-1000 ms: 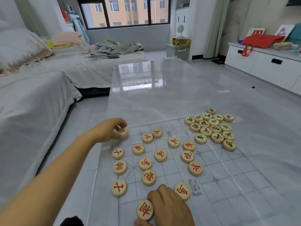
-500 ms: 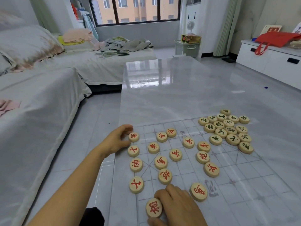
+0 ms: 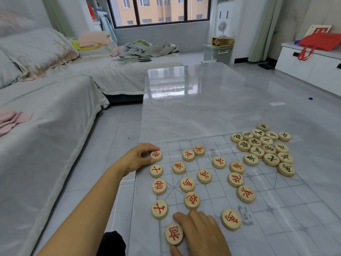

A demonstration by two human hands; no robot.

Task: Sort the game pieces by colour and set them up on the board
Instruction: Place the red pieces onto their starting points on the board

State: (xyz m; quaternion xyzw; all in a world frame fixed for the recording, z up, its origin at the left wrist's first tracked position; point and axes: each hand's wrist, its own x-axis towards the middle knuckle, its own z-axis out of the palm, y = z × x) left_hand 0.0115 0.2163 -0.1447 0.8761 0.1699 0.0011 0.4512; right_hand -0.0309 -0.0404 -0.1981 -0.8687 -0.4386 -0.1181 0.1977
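— Closest in, under the right hand (image 3: 201, 235), what is held?
— The near red piece (image 3: 174, 234). It lies flat on the board (image 3: 295, 209) with the thumb and forefinger closed round its rim. That hand is where it was a second ago.
— And beyond its fingertips?
— The other red pieces (image 3: 187, 184) are scattered over the lines. Three of them form a row running from that grip out towards the left hand (image 3: 140, 157).
— What has changed out there?
— A second ago the left hand's fingers were curled over the far red piece (image 3: 156, 155) and hid most of it. Now they have drawn back. Thumb and forefinger only pinch its edge, its face shows, and it sits flat at the far end of that row.
— What does that mean for the job?
— I judge it is being settled into its place in the red back row. The sorting looks done, but the setting-up has hardly begun.
— Why done?
— Well off to the right of both grips, the dark pieces (image 3: 257, 152) sit bunched at the board's far corner. None are mixed with the red, and none are placed yet.
— And past the hands?
— The glossy pale table (image 3: 193, 108) runs on and reflects the light. A covered sofa (image 3: 46, 126) lies out beyond the left arm, and the window (image 3: 160, 10) is farthest off.
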